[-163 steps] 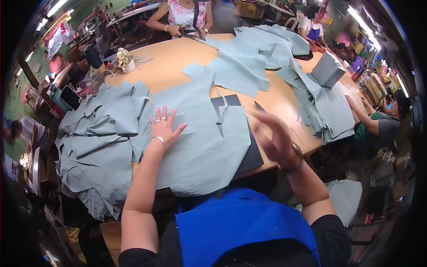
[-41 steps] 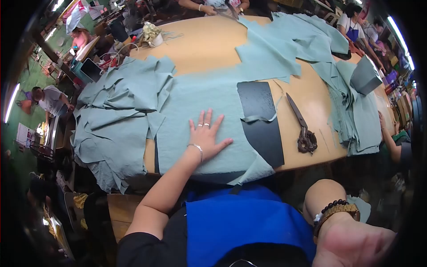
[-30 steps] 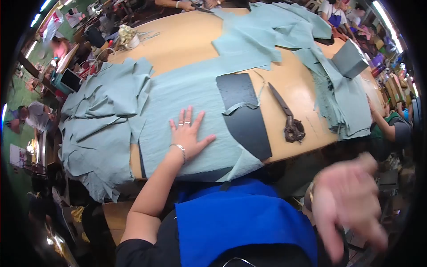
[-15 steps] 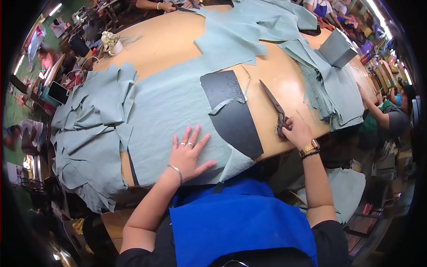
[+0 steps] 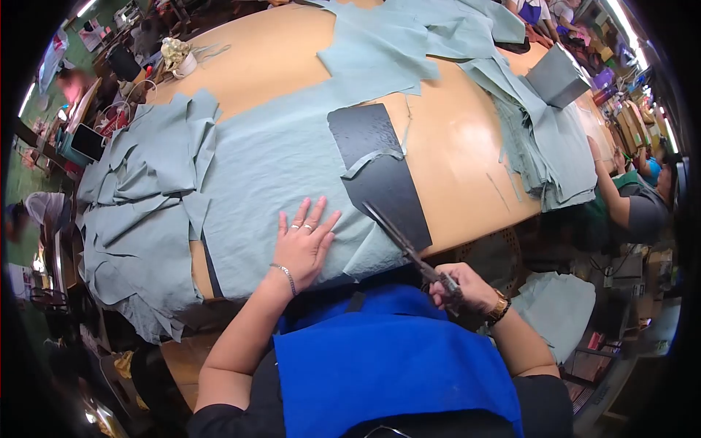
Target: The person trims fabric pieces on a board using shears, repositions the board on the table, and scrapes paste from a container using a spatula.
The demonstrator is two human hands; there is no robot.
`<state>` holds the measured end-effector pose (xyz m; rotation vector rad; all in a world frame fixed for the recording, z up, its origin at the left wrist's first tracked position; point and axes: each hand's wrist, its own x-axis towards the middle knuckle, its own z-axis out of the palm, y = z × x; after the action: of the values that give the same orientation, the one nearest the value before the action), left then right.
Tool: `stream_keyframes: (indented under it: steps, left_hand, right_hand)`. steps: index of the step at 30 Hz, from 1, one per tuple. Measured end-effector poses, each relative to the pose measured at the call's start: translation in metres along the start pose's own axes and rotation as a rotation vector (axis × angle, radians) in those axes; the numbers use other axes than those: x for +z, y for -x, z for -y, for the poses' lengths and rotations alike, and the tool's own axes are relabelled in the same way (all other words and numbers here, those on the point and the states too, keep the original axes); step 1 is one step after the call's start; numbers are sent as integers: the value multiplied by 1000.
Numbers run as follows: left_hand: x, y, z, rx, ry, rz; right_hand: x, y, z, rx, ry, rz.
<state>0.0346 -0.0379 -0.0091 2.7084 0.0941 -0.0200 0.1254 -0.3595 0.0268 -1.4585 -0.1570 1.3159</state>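
Note:
My left hand (image 5: 304, 246) lies flat with fingers spread on a large pale blue-green sheet of material (image 5: 270, 168). Dark scissors (image 5: 403, 243) are gripped by the handles in my right hand (image 5: 464, 287), just off the table's front edge. Their blades point up and left, over the corner of the sheet and the dark grey panel (image 5: 391, 191). That panel has a curved left edge beside the sheet, and a thin cut strip (image 5: 371, 158) of the pale material lies across it.
Crumpled pale pieces (image 5: 146, 212) are heaped on the left of the wooden table (image 5: 464, 139). A layered stack (image 5: 551, 157) lies at right, below a grey block (image 5: 557, 76). A white cup (image 5: 185, 66) stands at the back left. Other people work around the table.
My right hand has lifted the scissors off the table and brought them left and toward me, blades now over the dark panel. My left hand has shifted slightly, still flat on the sheet.

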Motion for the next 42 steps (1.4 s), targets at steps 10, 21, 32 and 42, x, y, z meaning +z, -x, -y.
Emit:
stream_keyframes:
  steps: [10, 21, 32, 42]
  left_hand:
    - [-4, 19, -20, 20, 155, 86]
    - [-6, 23, -31, 16, 209, 109]
    - [-1, 20, -24, 32, 184, 79]
    - [-3, 7, 7, -81, -198, -55]
  right_hand:
    - [33, -44, -7, -95, -290, 66]
    - [43, -60, -8, -135, -323, 28]
    - [45, -55, -9, -152, -219, -30]
    - [44, -60, -3, -187, -217, -55]
